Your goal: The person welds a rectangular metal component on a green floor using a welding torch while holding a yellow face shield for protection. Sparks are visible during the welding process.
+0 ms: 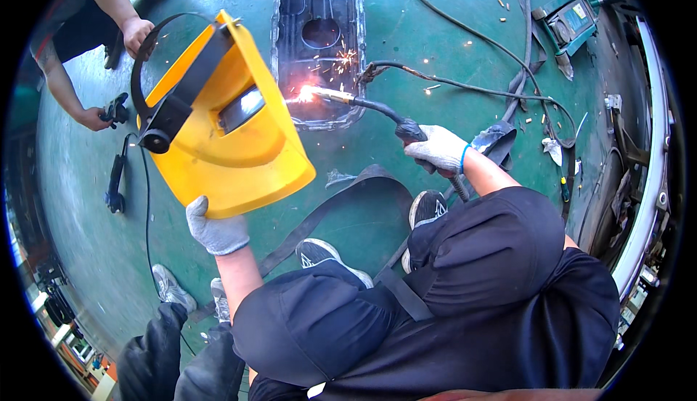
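Note:
My left hand (pixel 216 228), in a pale work glove, grips the lower edge of a yellow welding helmet (pixel 254 158); its fingers are partly behind the shell. The helmet is held up and tilted, with its dark window and black headband showing. My gloved right hand (pixel 438 148) is closed round the black handle of a welding torch (pixel 385 111). The torch's tip meets a bright arc, and sparks fly up from it. Under the arc lies a dark metal pan (pixel 318 52) with a pale rim and a round recess, flat on the floor.
At the upper left a co-worker's hand (pixel 136 35) is beside the headband, and their other hand holds a small black object (pixel 115 111). A black angle grinder (pixel 116 183) lies below. Cables (pixel 465 82) and a strap (pixel 348 190) cross the green floor. A green machine (pixel 570 22) stands upper right.

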Tool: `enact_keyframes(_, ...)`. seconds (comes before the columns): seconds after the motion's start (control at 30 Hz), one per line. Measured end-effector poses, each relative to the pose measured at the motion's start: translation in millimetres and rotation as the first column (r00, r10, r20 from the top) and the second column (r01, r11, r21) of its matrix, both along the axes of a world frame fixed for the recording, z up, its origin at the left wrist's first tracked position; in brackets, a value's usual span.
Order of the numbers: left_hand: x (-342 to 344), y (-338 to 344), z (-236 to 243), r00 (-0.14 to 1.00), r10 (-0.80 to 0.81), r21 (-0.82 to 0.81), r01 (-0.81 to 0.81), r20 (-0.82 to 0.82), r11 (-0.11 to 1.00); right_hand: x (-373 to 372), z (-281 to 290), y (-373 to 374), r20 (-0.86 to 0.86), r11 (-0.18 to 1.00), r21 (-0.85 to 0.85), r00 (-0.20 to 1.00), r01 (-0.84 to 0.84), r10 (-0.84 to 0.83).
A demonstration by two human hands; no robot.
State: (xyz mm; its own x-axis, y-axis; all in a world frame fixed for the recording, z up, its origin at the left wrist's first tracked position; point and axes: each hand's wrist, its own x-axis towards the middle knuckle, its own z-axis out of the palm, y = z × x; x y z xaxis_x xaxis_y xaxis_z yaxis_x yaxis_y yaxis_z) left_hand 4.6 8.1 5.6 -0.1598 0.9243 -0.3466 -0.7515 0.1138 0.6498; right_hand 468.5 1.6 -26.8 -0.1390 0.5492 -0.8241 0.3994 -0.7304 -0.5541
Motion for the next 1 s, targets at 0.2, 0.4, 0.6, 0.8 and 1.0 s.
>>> enact_keyframes(0.2,-4,-2,-4,1.0,0.009,-0.027,-0.009,-0.023,1.0,1,-2,-1,0.005,1.0,-0.013,1.0,0.009,-0.009)
enact_keyframes(0.4,14,-2,-10,0.989,-0.137,-0.044,0.14,0.053,0.989,-3,3,2,0.01,0.999,-0.031,1.0,0.02,-0.02)
enact_keyframes(0.6,51,7,0,0.963,-0.264,-0.024,0.263,-0.055,0.964,0,-6,-1,-0.008,0.999,-0.033,1.0,0.03,-0.03)
enact_keyframes(0.8,59,8,4,0.963,-0.24,-0.046,0.236,-0.121,0.971,-1,-4,0,-0.005,0.998,-0.044,0.999,0.041,-0.042)
enact_keyframes(1.0,52,7,-1,0.976,-0.21,-0.041,0.208,-0.052,0.977,-1,-4,-2,-0.022,0.997,-0.04,0.998,0.066,-0.067)
